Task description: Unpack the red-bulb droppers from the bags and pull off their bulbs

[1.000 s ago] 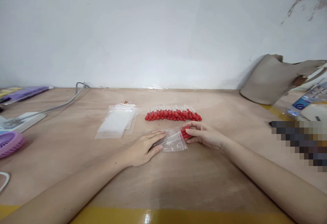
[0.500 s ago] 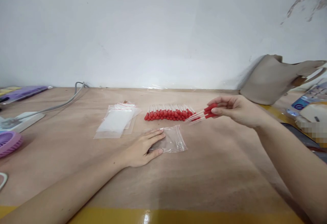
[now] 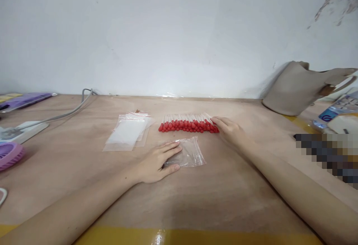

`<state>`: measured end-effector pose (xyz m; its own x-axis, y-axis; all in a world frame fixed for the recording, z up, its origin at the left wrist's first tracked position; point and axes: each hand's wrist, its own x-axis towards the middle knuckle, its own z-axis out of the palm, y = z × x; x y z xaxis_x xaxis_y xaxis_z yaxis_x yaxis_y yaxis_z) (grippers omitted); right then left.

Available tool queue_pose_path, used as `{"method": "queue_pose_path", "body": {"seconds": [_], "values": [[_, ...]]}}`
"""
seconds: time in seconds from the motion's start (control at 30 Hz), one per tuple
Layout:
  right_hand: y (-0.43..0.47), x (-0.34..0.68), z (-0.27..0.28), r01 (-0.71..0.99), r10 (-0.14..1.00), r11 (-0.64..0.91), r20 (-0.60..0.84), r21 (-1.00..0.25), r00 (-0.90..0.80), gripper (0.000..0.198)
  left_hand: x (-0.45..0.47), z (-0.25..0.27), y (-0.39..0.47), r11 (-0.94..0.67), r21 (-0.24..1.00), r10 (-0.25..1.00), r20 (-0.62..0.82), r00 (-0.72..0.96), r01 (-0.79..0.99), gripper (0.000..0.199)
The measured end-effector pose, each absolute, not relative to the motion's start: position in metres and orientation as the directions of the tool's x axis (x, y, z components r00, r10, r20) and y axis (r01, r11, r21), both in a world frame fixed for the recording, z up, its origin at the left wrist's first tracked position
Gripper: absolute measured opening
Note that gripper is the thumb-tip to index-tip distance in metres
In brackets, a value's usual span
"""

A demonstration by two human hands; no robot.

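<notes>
My left hand [image 3: 160, 163] lies flat with fingers spread, resting on a clear zip bag [image 3: 188, 152] on the table. The bag's sealing strip points to the right. Beyond it runs a row of red-headed sticks [image 3: 184, 125], pale shafts pointing away from me and red heads toward me. My right hand [image 3: 228, 127] is at the row's right end, its fingers stretched out and touching the last sticks. Its thumb is mostly hidden. Left of the row lies a loose stack of empty zip bags [image 3: 123, 135] with red lines at their tops.
A grey-beige bag [image 3: 291, 88] stands against the wall at the right, beside a blue-labelled package [image 3: 330, 114]. On the left are a power strip [image 3: 26, 133] with a grey cable [image 3: 69, 113], a purple fan [image 3: 11, 155] and a purple packet [image 3: 28, 99].
My right hand has moved left and down to the row's right end. The red-headed sticks it held are now lying there. My left hand stays on the bag.
</notes>
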<state>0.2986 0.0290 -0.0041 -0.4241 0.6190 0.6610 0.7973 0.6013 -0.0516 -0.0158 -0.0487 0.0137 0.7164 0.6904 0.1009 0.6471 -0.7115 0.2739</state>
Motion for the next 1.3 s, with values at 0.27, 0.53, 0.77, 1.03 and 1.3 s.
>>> {"method": "queue_pose_path", "body": {"seconds": [0.27,0.53,0.77,1.03,1.3], "values": [[0.030,0.295,-0.009,0.802,0.615,0.597,0.623,0.032,-0.483,0.039,-0.015,0.015,-0.050,-0.698,0.260,0.703,0.069,0.708,0.667,0.059],[0.030,0.292,-0.006,0.811,0.709,0.556,0.613,-0.183,-0.349,0.044,-0.016,0.015,-0.051,-0.700,0.270,0.701,0.085,0.708,0.661,0.058],[0.032,0.290,-0.004,0.769,0.652,0.587,0.710,-0.252,-0.265,0.021,-0.014,0.017,-0.051,-0.685,0.300,0.711,0.082,0.698,0.663,0.058],[0.034,0.282,-0.003,0.731,0.607,0.619,0.766,-0.288,-0.212,0.022,-0.014,0.018,-0.052,-0.683,0.286,0.714,0.065,0.697,0.672,0.059],[0.037,0.282,-0.005,0.787,0.652,0.579,0.702,-0.216,-0.287,0.023,-0.015,0.016,-0.050,-0.703,0.267,0.699,0.089,0.709,0.659,0.058]]}}
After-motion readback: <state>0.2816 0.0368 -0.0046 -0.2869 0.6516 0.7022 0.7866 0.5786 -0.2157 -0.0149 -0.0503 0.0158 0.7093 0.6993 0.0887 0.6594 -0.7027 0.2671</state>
